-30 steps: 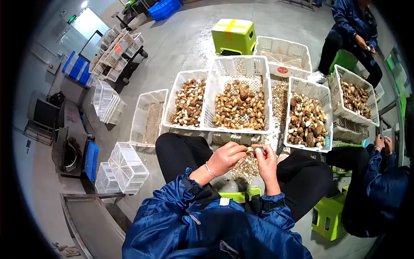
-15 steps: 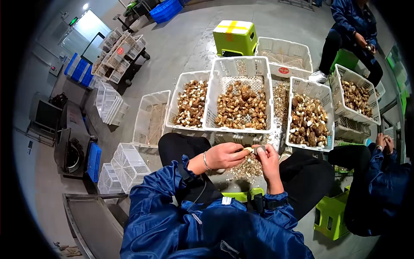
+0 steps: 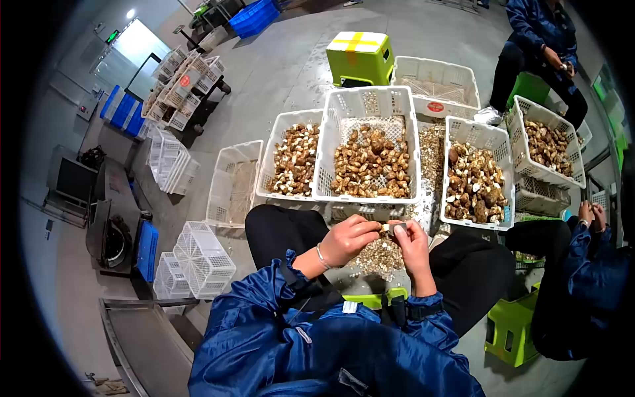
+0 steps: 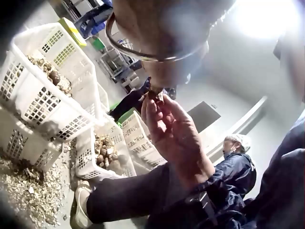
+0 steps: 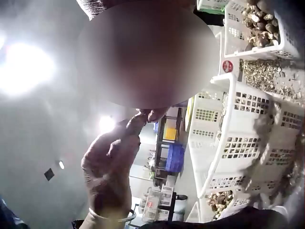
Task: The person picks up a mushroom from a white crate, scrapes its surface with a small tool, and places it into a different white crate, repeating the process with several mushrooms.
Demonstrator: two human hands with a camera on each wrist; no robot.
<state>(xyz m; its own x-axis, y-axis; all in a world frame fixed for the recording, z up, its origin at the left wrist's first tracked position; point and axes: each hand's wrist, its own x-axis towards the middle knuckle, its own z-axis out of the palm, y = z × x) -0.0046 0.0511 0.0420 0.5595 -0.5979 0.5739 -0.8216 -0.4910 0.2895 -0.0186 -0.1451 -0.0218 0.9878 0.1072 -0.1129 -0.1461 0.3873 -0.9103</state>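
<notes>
My left hand (image 3: 345,242), with a bangle at the wrist, pinches a small brown mushroom (image 3: 385,227) whose pale end points towards my right hand. My right hand (image 3: 414,250) holds a small grey, flat, blade-like piece (image 3: 399,226) between thumb and fingers, right at the mushroom. Both hands meet over my lap, fingertips close together. In the left wrist view the right hand (image 4: 174,133) shows curled fingers near a dark bit of mushroom. Bent fingers of the left hand (image 5: 112,160) appear in the right wrist view, where a blur covers part of the scene.
White crates of brown mushrooms stand ahead: a middle crate (image 3: 367,162), a left one (image 3: 264,178) and a right one (image 3: 479,126). Pale trimmings (image 3: 380,261) lie on the floor below my hands. Two seated people work at the right. A green stool (image 3: 360,63) stands behind.
The mushroom's pale end shows more plainly between my fingers, and the left hand has tilted slightly. Both hands stay together over my lap. The head view has shifted a little.
</notes>
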